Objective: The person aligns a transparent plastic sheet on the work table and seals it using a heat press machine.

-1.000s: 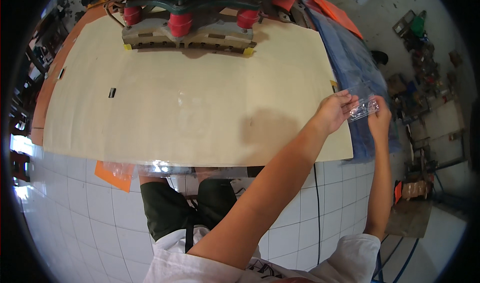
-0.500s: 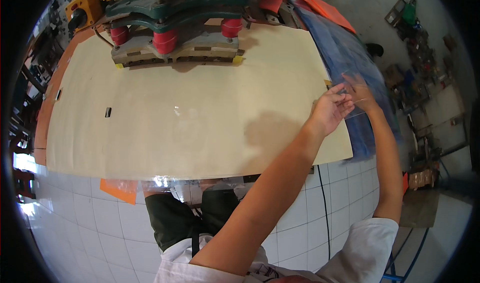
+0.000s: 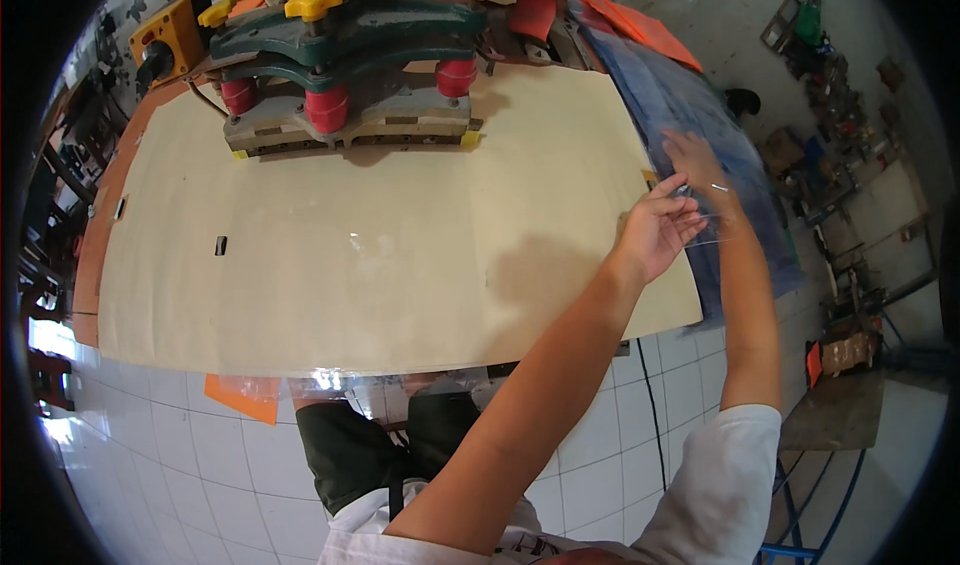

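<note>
My left hand (image 3: 655,230) reaches across the right end of the beige board (image 3: 400,265) and pinches the edge of a clear plastic sheet (image 3: 706,227). Just beyond it, my right hand (image 3: 700,165) lies with its fingers stretched out on a stack of bluish clear sheets (image 3: 690,95). The held sheet's edge crosses my right wrist. Both hands are at the board's right edge, close together.
A green press (image 3: 340,55) with red cylinders and yellow knobs stands at the far side of the board. A yellow switch box (image 3: 165,40) is at its left. Orange sheets (image 3: 640,25) lie behind the blue stack. White floor tiles and a cluttered workshop floor lie to the right.
Both hands moved up and slightly left along the board's right edge. My right hand moved away from the left and stretched its fingers over the blue stack.
</note>
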`<state>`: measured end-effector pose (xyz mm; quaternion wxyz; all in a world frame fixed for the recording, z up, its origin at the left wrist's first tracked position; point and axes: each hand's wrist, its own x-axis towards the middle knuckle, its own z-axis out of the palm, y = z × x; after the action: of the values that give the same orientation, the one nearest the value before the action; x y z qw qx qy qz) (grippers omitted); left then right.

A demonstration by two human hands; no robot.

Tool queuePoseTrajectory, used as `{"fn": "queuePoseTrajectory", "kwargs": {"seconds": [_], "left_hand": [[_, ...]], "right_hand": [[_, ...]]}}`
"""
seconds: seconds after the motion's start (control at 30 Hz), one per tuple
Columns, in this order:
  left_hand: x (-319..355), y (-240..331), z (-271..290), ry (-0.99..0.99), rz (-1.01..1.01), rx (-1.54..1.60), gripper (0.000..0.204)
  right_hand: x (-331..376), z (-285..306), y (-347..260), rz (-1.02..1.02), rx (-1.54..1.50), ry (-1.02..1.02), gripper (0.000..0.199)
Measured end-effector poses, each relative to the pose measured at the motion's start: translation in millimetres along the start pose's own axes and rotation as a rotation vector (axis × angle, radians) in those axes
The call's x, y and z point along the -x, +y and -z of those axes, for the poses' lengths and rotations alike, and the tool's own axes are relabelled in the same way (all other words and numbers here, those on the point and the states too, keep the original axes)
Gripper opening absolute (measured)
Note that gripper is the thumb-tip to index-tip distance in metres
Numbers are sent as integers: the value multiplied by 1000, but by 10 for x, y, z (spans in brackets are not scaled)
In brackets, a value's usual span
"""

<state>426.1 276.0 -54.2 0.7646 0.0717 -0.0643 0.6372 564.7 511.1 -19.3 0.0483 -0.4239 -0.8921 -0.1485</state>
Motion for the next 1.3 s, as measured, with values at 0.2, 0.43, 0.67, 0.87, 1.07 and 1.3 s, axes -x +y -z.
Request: {"fn": "queuePoseTrajectory", "kwargs": {"seconds": [0.2, 0.43, 0.67, 0.87, 1.07, 1.3], "left_hand": [[42, 100, 20, 7, -60, 49, 61], [127, 57, -111, 140, -137, 118, 64], [306, 3, -427, 228, -190, 113, 52], [594, 40, -452, 312, -122, 133, 43], [1073, 18, -609, 341, -66, -29, 46], [2256, 455, -672, 359, 173, -243, 41]], "right_hand": [[-168, 54, -427, -139, -257, 60, 51], [-126, 34, -504, -239, -216, 58, 51], [-210, -61, -330, -227, -471, -42, 67], [-240, -131, -304, -179, -500, -7, 68], [-332, -257, -234, -184, -404, -22, 67], [-337, -194, -124, -272, -312, -145, 65]]}}
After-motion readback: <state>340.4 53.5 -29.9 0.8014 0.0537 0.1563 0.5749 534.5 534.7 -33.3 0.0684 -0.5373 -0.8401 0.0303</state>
